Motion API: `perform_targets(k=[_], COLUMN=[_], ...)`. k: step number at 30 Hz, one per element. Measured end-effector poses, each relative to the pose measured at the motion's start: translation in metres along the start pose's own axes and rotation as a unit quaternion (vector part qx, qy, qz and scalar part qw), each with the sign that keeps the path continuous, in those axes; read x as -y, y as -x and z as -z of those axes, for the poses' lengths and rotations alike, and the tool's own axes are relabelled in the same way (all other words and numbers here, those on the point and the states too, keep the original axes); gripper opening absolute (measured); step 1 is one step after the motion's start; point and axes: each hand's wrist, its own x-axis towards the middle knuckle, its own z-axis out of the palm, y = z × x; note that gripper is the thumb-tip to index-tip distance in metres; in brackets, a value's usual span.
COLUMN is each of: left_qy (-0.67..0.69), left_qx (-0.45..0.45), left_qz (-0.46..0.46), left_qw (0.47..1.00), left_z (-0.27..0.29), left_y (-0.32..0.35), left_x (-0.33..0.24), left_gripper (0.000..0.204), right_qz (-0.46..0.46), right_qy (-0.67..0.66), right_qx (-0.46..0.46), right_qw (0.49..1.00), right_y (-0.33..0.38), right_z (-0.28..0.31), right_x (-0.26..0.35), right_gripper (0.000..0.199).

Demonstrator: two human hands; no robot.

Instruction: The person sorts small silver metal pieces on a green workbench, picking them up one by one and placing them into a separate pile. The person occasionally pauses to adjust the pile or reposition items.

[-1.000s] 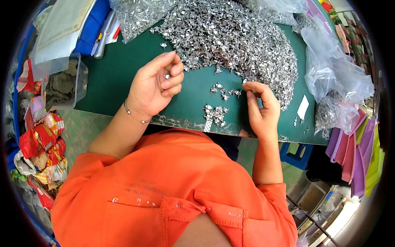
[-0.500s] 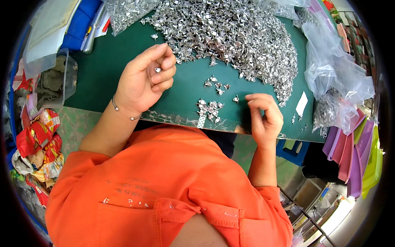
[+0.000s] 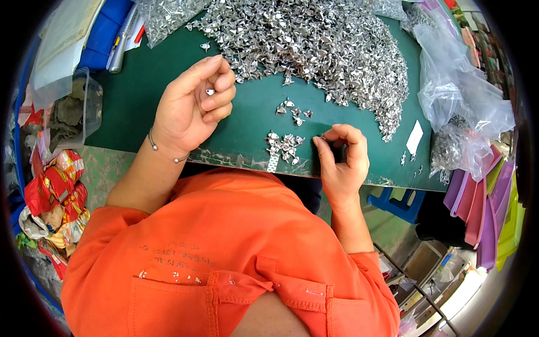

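Note:
Over the table's left part, my left hand [image 3: 193, 106] is raised with its fingers curled round a small silver metal piece [image 3: 210, 91], which shows between them. My right hand [image 3: 345, 160] is near the table's front edge, its thumb and forefinger closing at a small metal piece [image 3: 323, 138]. Between the hands lies a cluster of such pieces [image 3: 289, 146] with a short silver strip [image 3: 273, 163] at its front. A looser group of pieces [image 3: 296, 115] lies just beyond. Behind them spreads a big heap of the same metal pieces [image 3: 314, 50].
The table [image 3: 129, 112] is green with a worn front edge. A clear plastic tub [image 3: 92, 106] stands at its left, below a blue box [image 3: 109, 33]. Clear bags [image 3: 449, 84] and a white paper slip [image 3: 414, 137] are on the right. A blue stool [image 3: 396, 205] stands below.
My right hand has moved left, and its fingertips have closed at the single piece that lay apart on the table. My left hand stays curled round its piece.

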Motion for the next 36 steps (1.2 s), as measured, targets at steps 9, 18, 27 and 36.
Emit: perform_targets(k=[9, 18, 27, 36], left_qy=[-0.008, -0.019, -0.047, -0.162], left_qx=[0.008, -0.002, 0.012, 0.036], left_qz=[-0.003, -0.004, -0.007, 0.160], left_qw=[1.000, 1.000, 0.999, 0.973], left_z=[-0.001, -0.003, -0.002, -0.018], left_y=[0.000, -0.001, 0.000, 0.001], left_x=[0.000, 0.001, 0.001, 0.010], left_gripper=[0.026, 0.026, 0.025, 0.052], right_qz=[0.069, 0.086, -0.029, 0.077], right_qy=[-0.027, -0.004, -0.094, -0.183], right_qx=[0.076, 0.103, 0.046, 0.089], right_qw=[0.994, 0.991, 0.994, 0.976], right_y=[-0.023, -0.029, -0.020, -0.043], right_z=[-0.004, 0.007, 0.020, -0.002], right_x=[0.009, 0.000, -0.012, 0.023], right_gripper=[0.025, 0.018, 0.016, 0.017])
